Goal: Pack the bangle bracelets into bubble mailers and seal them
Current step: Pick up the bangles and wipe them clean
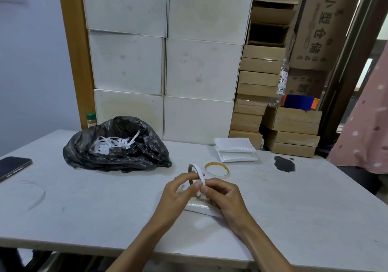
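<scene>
Sealing looks to be the step in hand; a bubble mailer (198, 207) lies flat on the worktop (84, 213), about midway along and nearer the near edge than the far one, partly hidden under the hands; whether a bangle is already inside it cannot be told. Just above it both hands hold a tape roll (197, 168) upright on its edge; the left hand (178, 192) curls its fingers around the roll's rim, and the right hand (224, 196) pinches the white band at its lower side, thumb and forefinger pressed together as if picking for the loose end.

Just beyond the roll, apart from it, a yellow ring (217, 169) lies flat; bangle or second roll, I cannot say. Further on, toward the far edge, sits a stack of spare mailers (235, 150); toward the far left corner a black bag (117, 145) holds white strips; a phone (12, 168) lies at the left edge.

Next, by my judgement: free the tape's end, draw off a short length, and lay it along the mailer's flap; the thin band will cling to fingertips, so a clean, steady pull is called for.
</scene>
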`<state>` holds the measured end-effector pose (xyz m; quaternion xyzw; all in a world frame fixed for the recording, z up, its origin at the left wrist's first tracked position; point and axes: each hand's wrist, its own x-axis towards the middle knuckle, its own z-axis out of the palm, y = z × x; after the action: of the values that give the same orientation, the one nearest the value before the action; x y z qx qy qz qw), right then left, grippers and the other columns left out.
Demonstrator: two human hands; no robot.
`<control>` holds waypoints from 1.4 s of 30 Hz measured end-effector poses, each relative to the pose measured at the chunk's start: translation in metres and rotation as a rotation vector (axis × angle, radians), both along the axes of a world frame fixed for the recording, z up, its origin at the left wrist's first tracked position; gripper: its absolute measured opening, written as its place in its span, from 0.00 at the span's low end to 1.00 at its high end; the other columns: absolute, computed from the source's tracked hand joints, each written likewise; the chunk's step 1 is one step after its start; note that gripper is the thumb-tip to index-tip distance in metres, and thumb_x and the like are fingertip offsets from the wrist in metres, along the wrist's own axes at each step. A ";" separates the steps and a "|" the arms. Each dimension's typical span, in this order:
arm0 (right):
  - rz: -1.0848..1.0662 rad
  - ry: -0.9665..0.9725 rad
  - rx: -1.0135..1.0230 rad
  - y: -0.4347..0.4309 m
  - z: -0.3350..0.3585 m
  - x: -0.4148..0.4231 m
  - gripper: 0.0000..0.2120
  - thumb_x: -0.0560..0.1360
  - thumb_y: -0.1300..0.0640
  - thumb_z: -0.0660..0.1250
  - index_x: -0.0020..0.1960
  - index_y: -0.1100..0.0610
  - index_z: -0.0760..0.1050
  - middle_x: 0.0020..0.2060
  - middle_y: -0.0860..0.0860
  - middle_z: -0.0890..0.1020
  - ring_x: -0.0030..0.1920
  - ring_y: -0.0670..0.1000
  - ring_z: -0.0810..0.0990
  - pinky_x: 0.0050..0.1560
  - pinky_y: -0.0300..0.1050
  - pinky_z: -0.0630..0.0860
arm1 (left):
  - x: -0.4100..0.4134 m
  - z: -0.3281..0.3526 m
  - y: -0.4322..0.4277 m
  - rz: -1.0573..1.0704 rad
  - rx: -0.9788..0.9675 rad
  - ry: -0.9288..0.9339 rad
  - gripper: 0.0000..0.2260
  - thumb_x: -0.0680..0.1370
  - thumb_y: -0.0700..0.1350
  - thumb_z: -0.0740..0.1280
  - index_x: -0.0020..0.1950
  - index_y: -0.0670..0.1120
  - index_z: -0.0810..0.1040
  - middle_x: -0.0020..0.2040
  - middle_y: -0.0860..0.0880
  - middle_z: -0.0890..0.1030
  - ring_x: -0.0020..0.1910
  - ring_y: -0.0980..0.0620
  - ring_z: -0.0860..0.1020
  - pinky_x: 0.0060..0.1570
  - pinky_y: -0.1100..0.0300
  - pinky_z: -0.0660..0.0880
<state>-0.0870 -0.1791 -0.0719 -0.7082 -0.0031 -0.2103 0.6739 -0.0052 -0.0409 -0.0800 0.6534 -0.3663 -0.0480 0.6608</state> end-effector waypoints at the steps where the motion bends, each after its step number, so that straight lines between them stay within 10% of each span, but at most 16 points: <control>1: 0.000 -0.003 -0.004 0.002 0.001 -0.001 0.08 0.73 0.58 0.72 0.49 0.61 0.85 0.40 0.53 0.86 0.40 0.43 0.81 0.43 0.34 0.73 | 0.000 0.001 0.001 -0.004 -0.008 0.008 0.16 0.70 0.59 0.67 0.52 0.53 0.83 0.53 0.54 0.84 0.57 0.57 0.79 0.57 0.62 0.73; 14: 0.071 0.033 0.230 -0.010 -0.002 0.006 0.11 0.75 0.52 0.65 0.45 0.60 0.79 0.42 0.54 0.81 0.41 0.51 0.75 0.40 0.40 0.72 | -0.001 -0.001 0.002 0.002 0.001 -0.024 0.07 0.74 0.49 0.69 0.49 0.50 0.84 0.50 0.53 0.85 0.55 0.54 0.81 0.66 0.47 0.70; 22: 0.062 0.014 0.196 -0.006 -0.003 0.004 0.10 0.75 0.58 0.70 0.55 0.59 0.83 0.50 0.57 0.81 0.46 0.48 0.81 0.46 0.37 0.76 | -0.002 -0.008 -0.004 0.054 0.102 -0.242 0.04 0.74 0.40 0.72 0.45 0.48 0.83 0.58 0.61 0.80 0.61 0.60 0.76 0.59 0.71 0.68; 28: -0.124 -0.016 -0.233 0.006 -0.011 0.005 0.07 0.77 0.57 0.69 0.51 0.50 0.84 0.51 0.46 0.78 0.51 0.50 0.79 0.52 0.40 0.75 | 0.003 -0.003 0.001 0.014 -0.032 0.124 0.13 0.74 0.49 0.63 0.56 0.49 0.80 0.53 0.52 0.83 0.57 0.58 0.79 0.54 0.68 0.72; 34: -0.121 -0.039 -0.713 0.010 -0.020 0.010 0.14 0.79 0.61 0.65 0.59 0.46 0.81 0.56 0.43 0.72 0.53 0.44 0.77 0.54 0.34 0.73 | 0.001 -0.003 0.000 0.091 -0.062 0.096 0.05 0.78 0.44 0.66 0.48 0.48 0.82 0.45 0.51 0.86 0.47 0.54 0.83 0.47 0.66 0.77; 42: -0.367 -0.011 -0.208 -0.001 -0.014 0.002 0.09 0.75 0.59 0.71 0.50 0.50 0.74 0.47 0.44 0.78 0.48 0.44 0.79 0.47 0.38 0.76 | -0.001 -0.001 -0.005 0.060 -0.041 0.288 0.16 0.83 0.52 0.52 0.58 0.47 0.75 0.45 0.48 0.86 0.44 0.50 0.85 0.49 0.58 0.74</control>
<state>-0.0848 -0.1804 -0.0862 -0.7613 0.1005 -0.3322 0.5477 -0.0064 -0.0463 -0.0810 0.6366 -0.2489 -0.1142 0.7209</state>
